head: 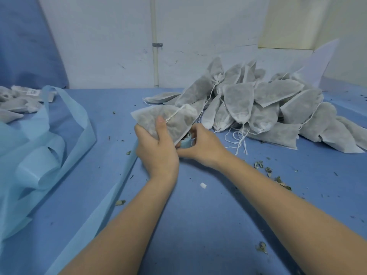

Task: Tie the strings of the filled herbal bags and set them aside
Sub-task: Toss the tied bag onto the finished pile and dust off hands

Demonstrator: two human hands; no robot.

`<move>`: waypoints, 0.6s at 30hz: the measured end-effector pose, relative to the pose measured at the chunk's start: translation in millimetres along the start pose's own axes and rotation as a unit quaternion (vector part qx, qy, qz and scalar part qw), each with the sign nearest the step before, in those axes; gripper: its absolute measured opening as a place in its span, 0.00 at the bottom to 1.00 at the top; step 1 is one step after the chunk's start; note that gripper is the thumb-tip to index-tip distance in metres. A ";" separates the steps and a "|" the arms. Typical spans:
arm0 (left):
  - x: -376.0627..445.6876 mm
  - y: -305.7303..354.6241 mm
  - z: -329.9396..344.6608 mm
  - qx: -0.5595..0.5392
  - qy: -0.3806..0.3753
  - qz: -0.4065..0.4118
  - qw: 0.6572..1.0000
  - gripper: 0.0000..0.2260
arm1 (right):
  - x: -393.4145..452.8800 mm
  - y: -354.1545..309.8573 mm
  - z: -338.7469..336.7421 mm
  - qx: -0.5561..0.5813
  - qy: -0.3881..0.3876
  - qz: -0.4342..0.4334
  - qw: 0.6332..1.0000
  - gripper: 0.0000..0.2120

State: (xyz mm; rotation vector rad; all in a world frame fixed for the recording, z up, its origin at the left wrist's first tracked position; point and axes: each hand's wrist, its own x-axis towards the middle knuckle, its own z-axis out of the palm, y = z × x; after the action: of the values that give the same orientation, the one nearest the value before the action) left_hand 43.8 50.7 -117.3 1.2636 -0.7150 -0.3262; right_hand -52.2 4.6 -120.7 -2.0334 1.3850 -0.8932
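Left hand (156,147): grips a filled bag (168,122), thumb pinning its string (174,114), likely to keep the mouth cinched.
Right hand (200,145): fingers curled under the bag around a pale blue strip (185,142); purpose unclear.
Pile (268,108): filled bags heaped just right, within reach.
Surface: blue cloth (198,215) strewn with herb crumbs (278,179).
Room: scuffed white wall (109,46).

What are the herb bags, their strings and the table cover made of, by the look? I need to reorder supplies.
The bag in the left hand: thin white non-woven fabric, matte and half see-through, since the dark herbs show through it. Its string: white twisted thread, probably cotton. The table cover: blue matte sheet, likely non-woven too, though the weave is too fine to tell.
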 end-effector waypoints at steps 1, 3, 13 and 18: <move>-1.6 0.0 -0.3 0.008 -0.005 0.012 1.000 0.13 | -1.0 -1.9 3.6 -0.001 0.009 0.005 1.000 0.29; -3.2 0.0 0.0 0.018 -0.011 0.025 0.999 0.13 | -3.9 -5.0 9.3 0.008 0.027 0.004 1.000 0.30; 0.0 -2.6 -0.1 0.041 -0.005 0.038 0.998 0.11 | -22.5 0.4 -3.6 0.155 -0.026 0.072 0.985 0.24; 2.4 -3.9 -1.1 0.030 0.001 0.029 0.999 0.12 | -27.4 2.5 -4.5 0.142 0.031 0.026 0.989 0.11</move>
State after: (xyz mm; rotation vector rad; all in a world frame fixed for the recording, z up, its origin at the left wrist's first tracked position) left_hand 46.9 49.0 -120.4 1.2983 -0.7632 -0.2581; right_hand -64.2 29.2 -125.9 -1.7600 1.2566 -1.0733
